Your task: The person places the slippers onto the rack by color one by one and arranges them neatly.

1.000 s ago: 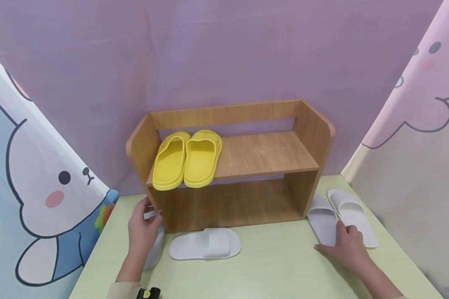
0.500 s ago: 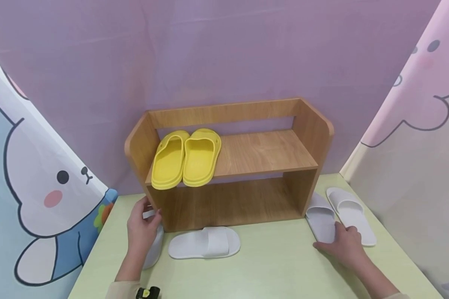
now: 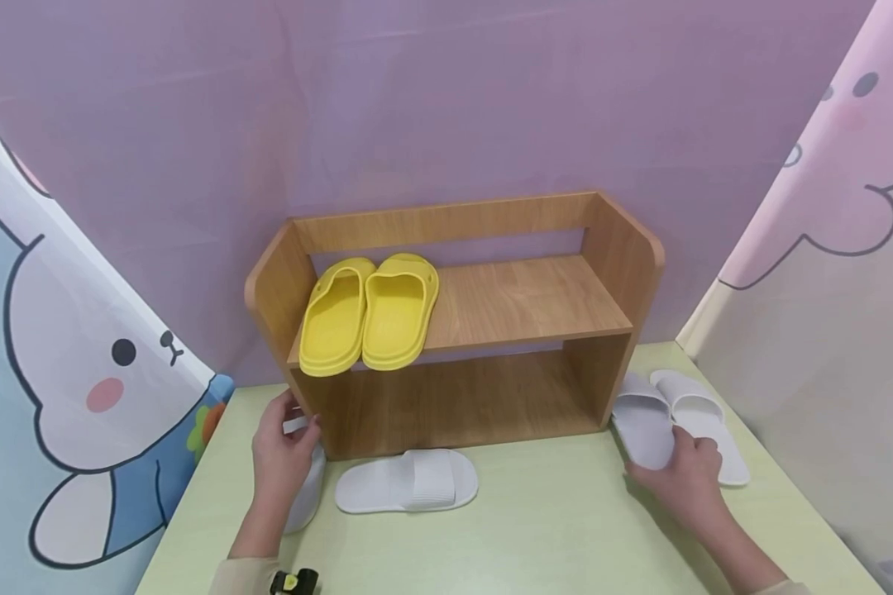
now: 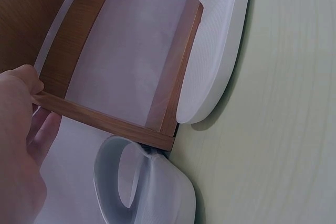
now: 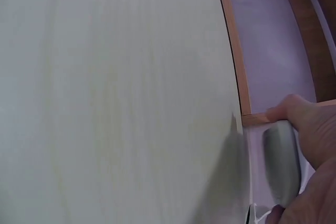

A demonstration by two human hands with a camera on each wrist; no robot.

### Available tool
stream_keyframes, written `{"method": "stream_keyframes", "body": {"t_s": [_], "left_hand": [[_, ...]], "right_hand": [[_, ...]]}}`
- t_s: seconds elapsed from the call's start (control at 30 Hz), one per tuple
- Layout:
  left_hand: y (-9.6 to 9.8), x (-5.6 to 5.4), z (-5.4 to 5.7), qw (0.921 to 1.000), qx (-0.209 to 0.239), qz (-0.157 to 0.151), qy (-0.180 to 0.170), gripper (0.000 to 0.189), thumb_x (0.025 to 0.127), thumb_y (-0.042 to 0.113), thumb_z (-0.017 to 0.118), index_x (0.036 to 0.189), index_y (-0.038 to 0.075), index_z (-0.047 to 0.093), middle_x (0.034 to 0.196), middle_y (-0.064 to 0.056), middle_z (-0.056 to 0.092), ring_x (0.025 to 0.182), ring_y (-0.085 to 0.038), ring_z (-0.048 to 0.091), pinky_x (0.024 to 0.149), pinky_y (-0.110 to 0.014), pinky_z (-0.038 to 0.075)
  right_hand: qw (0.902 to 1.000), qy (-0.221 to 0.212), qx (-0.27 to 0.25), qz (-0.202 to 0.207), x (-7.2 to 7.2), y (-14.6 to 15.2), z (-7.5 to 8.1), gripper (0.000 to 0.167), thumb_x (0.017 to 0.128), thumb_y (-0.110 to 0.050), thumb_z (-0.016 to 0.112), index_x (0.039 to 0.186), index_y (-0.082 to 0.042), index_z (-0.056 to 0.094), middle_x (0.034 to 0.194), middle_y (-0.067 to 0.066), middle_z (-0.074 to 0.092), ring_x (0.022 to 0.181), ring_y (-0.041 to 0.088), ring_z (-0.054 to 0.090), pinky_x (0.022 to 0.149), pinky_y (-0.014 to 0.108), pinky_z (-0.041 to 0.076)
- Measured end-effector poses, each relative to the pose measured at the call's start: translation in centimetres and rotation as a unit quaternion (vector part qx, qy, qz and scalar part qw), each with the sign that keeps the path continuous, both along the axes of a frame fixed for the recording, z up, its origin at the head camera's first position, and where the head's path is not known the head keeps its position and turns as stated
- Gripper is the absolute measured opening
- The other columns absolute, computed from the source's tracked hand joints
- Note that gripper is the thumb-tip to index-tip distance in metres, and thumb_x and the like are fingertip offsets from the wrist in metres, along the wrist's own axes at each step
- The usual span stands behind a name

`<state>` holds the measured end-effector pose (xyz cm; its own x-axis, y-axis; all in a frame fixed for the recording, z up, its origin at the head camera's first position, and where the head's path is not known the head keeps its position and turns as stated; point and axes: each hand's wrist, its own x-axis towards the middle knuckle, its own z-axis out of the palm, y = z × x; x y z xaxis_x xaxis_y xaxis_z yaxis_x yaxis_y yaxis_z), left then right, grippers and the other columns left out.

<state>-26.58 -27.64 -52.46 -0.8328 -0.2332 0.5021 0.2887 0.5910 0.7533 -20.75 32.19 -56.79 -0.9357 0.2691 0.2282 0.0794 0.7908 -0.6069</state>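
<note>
My left hand (image 3: 283, 450) holds the front edge of the left side panel of a wooden shoe rack (image 3: 539, 302), thumb and fingers on opposite faces of the board in the left wrist view. Beside that panel stands a grey slipper (image 3: 308, 496), partly hidden by the hand. At the right end of the rack, my right hand (image 3: 688, 479) pinches the heel of another grey slipper (image 3: 643, 421). That heel is tilted up, with a shadow on the table below it. A white slipper (image 3: 725, 450) lies just to its right.
On the rack's upper shelf, a pair of yellow clogs (image 3: 398, 326) sits at the left. A white slipper (image 3: 379, 487) lies sideways before the lower shelf. A purple backdrop (image 3: 446, 99) hangs close behind the rack, and printed cloths flank the pale table (image 3: 536, 529).
My right hand has raised the heel of the grey slipper slightly off the table. My left hand keeps its hold on the rack's side panel.
</note>
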Motion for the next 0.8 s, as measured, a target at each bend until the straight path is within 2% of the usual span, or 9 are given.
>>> {"method": "stream_keyframes", "body": {"t_s": [0.33,0.6,0.8], "left_hand": [[0.0,0.0,-0.1,0.9999,0.001,-0.002,0.01,0.057,0.098,-0.004,0.077,0.151,0.009,0.06,0.133,-0.011,0.067,0.117,-0.03,0.07,0.083,-0.011,0.06],[0.0,0.1,-0.1,1.0,0.001,-0.001,0.006,0.057,0.098,-0.003,0.076,0.152,0.01,0.059,0.134,-0.01,0.067,0.119,-0.03,0.07,0.084,-0.011,0.06],[0.0,0.1,-0.1,1.0,-0.003,-0.001,0.008,0.057,0.099,-0.002,0.077,0.151,0.009,0.059,0.134,-0.011,0.067,0.118,-0.031,0.07,0.084,-0.018,0.063]], "right_hand": [[0.9945,0.1,-0.029,-0.017,0.1,-0.3,1.2,0.101,0.074,-0.022,0.099,0.149,0.019,0.046,0.123,0.04,0.04,0.115,0.054,0.041,0.081,0.06,0.046],[0.99,0.119,-0.066,-0.038,0.2,-0.6,3.0,0.099,0.077,-0.019,0.099,0.154,0.013,0.047,0.14,0.039,0.039,0.129,0.054,0.039,0.09,0.072,0.053],[0.9864,0.136,-0.08,-0.047,0.2,-0.7,4.2,0.101,0.079,-0.017,0.1,0.159,0.01,0.045,0.145,0.037,0.037,0.134,0.051,0.039,0.094,0.07,0.054]]}}
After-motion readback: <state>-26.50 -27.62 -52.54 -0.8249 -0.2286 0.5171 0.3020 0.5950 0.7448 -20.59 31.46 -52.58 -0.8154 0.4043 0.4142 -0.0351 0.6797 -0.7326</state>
